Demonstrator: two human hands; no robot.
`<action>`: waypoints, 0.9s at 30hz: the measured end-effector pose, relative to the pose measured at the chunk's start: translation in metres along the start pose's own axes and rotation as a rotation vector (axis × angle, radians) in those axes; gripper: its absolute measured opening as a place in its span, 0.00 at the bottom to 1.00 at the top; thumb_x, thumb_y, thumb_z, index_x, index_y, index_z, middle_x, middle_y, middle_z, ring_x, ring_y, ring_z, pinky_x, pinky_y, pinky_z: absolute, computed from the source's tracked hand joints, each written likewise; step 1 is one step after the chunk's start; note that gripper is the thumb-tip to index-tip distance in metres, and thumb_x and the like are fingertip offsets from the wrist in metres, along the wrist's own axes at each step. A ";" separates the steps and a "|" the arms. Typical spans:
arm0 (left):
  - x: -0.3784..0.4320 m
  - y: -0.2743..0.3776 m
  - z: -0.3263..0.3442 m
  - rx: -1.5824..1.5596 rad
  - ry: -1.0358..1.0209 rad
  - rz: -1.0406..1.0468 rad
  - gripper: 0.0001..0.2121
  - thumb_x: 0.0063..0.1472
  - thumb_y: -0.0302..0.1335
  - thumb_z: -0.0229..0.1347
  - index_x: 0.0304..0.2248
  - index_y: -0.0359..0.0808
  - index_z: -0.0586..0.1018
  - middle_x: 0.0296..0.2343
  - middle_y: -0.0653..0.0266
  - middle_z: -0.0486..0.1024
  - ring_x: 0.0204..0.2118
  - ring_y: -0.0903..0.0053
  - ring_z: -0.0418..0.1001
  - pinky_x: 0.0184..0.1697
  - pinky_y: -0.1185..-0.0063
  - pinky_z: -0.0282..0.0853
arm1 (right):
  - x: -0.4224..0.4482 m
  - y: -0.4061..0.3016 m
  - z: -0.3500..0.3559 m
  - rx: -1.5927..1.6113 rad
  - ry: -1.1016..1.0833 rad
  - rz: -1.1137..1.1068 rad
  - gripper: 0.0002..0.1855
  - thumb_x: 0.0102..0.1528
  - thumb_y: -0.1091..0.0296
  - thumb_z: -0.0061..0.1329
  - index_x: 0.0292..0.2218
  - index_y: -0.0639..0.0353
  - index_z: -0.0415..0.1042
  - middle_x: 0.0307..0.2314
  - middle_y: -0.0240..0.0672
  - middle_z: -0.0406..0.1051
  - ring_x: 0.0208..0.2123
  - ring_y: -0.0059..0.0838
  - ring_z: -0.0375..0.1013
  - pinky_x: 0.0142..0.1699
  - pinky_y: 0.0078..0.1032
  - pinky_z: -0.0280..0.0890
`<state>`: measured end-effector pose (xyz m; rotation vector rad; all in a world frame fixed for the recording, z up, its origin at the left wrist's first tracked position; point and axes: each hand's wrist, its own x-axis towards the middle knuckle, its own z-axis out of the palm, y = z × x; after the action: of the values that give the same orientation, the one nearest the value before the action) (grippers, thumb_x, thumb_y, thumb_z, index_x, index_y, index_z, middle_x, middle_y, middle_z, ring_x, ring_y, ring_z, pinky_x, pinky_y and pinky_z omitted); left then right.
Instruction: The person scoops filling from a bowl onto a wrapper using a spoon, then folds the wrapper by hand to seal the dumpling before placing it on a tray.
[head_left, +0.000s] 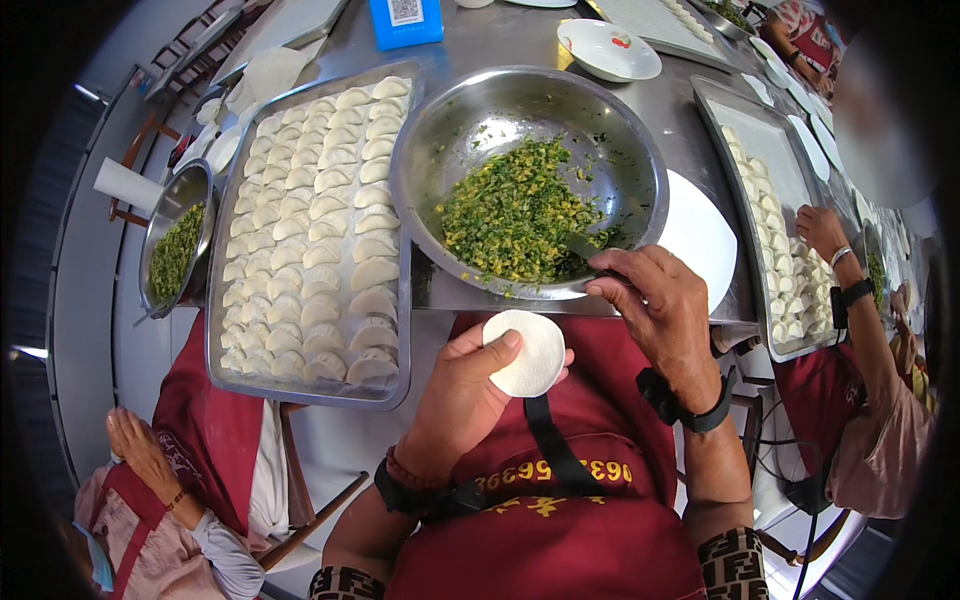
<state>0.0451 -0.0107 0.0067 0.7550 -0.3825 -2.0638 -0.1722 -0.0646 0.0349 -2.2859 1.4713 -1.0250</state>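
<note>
A round, pale dough wrapper (535, 358) rests across the fingers of my left hand (469, 390), with the thumb pressed on its face. It is flat, and nothing lies on it. My right hand (660, 307) grips a flat metal utensil (583, 246) at the near right rim of a large steel bowl (637, 161). The utensil's far end reaches into chopped green and yellow filling (517, 210). Left of the bowl, a metal tray (403, 345) carries rows of folded dumplings (328, 180) on a floured surface.
A white plate (694, 236) lies partly under the bowl's right side. Beyond stand a white bowl (611, 51) and a blue stand (405, 22) with a printed code. At right, a co-worker's hand (821, 232) is over another dumpling tray (765, 150). A smaller filling bowl (176, 240) is at left, near a seated person's hands (142, 450).
</note>
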 end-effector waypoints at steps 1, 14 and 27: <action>0.000 0.000 -0.003 0.000 0.008 0.007 0.17 0.66 0.28 0.48 0.48 0.22 0.69 0.42 0.47 0.75 0.45 0.58 0.76 0.52 0.66 0.71 | 0.004 -0.001 -0.001 -0.026 -0.039 -0.018 0.12 0.47 0.63 0.61 0.34 0.57 0.79 0.25 0.34 0.74 0.27 0.35 0.73 0.32 0.30 0.67; -0.001 0.005 -0.016 -0.098 0.034 0.094 0.18 0.68 0.34 0.47 0.46 0.24 0.70 0.41 0.44 0.75 0.47 0.52 0.73 0.54 0.57 0.68 | 0.042 0.024 -0.013 -0.080 0.127 0.117 0.12 0.55 0.58 0.55 0.35 0.57 0.81 0.23 0.38 0.77 0.22 0.32 0.71 0.30 0.26 0.65; 0.024 0.008 -0.014 -0.105 0.040 0.138 0.23 0.67 0.39 0.48 0.51 0.25 0.67 0.44 0.45 0.73 0.47 0.52 0.73 0.51 0.57 0.71 | 0.057 0.021 0.017 0.407 -0.069 0.340 0.14 0.59 0.61 0.53 0.35 0.66 0.79 0.24 0.33 0.76 0.27 0.19 0.73 0.33 0.18 0.66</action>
<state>0.0493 -0.0348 -0.0088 0.6858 -0.2932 -1.9207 -0.1616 -0.1270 0.0354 -1.7055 1.4049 -1.0182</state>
